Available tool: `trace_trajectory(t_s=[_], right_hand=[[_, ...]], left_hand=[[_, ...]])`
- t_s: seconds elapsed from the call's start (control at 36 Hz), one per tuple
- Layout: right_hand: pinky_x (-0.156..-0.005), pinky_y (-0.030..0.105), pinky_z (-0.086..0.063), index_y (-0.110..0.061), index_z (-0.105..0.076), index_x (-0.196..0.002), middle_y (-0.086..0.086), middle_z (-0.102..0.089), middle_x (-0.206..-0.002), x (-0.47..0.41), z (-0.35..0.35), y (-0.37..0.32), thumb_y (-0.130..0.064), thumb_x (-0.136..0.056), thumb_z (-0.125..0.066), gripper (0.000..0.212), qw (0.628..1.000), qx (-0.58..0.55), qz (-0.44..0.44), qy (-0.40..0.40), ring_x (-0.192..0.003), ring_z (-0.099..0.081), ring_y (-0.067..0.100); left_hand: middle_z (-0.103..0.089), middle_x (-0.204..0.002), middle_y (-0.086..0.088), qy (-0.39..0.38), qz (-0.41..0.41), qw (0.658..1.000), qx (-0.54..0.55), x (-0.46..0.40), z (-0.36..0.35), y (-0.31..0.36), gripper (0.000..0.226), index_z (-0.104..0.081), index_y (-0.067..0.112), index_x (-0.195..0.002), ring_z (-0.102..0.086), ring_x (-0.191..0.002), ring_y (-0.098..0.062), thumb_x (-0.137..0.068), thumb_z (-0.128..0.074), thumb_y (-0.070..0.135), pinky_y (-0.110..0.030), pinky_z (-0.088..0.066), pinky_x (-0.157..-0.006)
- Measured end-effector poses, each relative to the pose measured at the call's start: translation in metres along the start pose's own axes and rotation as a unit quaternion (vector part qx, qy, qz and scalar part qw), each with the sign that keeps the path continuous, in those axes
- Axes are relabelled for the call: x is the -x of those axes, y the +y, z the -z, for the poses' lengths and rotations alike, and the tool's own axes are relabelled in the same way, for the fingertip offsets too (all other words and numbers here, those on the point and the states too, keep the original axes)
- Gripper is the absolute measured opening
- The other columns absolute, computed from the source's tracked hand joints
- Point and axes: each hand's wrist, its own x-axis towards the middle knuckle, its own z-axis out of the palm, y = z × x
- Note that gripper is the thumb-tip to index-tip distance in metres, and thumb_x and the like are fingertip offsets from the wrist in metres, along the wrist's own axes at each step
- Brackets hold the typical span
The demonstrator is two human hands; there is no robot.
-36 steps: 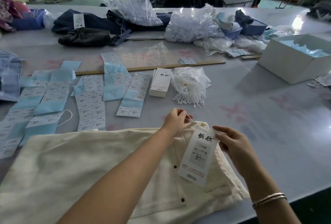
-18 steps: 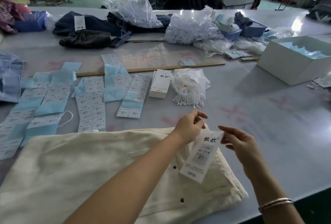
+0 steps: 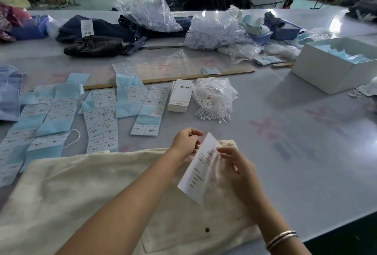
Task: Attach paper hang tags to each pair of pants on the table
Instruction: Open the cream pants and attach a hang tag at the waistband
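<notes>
While cream pants (image 3: 85,199) lie across the table (image 3: 306,152) nearest us, we pinch a paper hang tag (image 3: 201,170) above their waistband, left hand (image 3: 186,142) gripping its top, right hand (image 3: 237,168) its edge.

I see a wide grey table (image 3: 306,152) with a shiny surface. Behind it is a pale green floor (image 3: 98,3) with bright daylight at the far end.
</notes>
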Motion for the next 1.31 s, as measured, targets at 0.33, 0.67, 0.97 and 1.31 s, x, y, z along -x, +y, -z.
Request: trace_trajectory(t_s=[0.33, 0.67, 0.97, 1.31], right_hand=[[-0.063, 0.005, -0.036, -0.015, -0.071, -0.106, -0.003, -0.064, -0.092, -0.03, -0.004, 0.014, -0.01, -0.084, -0.067, 0.023, 0.992, 0.116, -0.05, 0.024, -0.07, -0.053, 0.007], [-0.06, 0.004, -0.039, -0.027, -0.074, -0.089, -0.017, -0.061, -0.076, -0.005, 0.019, 0.04, -0.018, -0.08, -0.074, 0.013, 0.987, 0.086, -0.133, 0.021, -0.071, -0.057, -0.006], [-0.057, 0.011, -0.039, -0.038, -0.065, -0.075, -0.016, -0.059, -0.071, -0.011, 0.011, 0.04, -0.018, -0.079, -0.076, 0.023, 0.995, 0.07, -0.051, 0.041, -0.069, -0.057, 0.003], [-0.057, 0.011, -0.038, -0.018, -0.07, -0.079, -0.008, -0.065, -0.074, -0.03, 0.015, 0.02, -0.009, -0.082, -0.071, 0.01, 0.999, 0.024, 0.015, 0.039, -0.068, -0.055, 0.01]], left_hand=[[-0.06, -0.075, -0.002, 0.006, -0.046, 0.998, -0.051, 0.0, 0.016, 0.01, 0.02, -0.061, 0.008, -0.104, -0.052, -0.06, -0.01, -0.097, -0.043, 0.001, -0.008, -0.04, -0.047], [-0.067, -0.08, 0.004, -0.025, -0.129, 0.99, -0.042, 0.007, 0.003, 0.007, 0.014, -0.063, 0.016, -0.1, -0.064, -0.076, -0.01, -0.093, -0.058, 0.004, -0.024, -0.053, -0.079], [-0.067, -0.076, 0.013, -0.058, -0.151, 0.985, -0.067, 0.024, -0.012, -0.003, 0.02, -0.067, 0.029, -0.081, -0.059, -0.064, 0.007, -0.092, -0.063, 0.012, -0.006, -0.043, -0.062], [-0.065, -0.08, 0.011, -0.059, -0.214, 0.974, -0.044, 0.027, -0.018, -0.006, 0.013, -0.065, 0.023, -0.092, -0.059, -0.07, 0.001, -0.088, -0.068, 0.012, -0.01, -0.045, -0.069]])
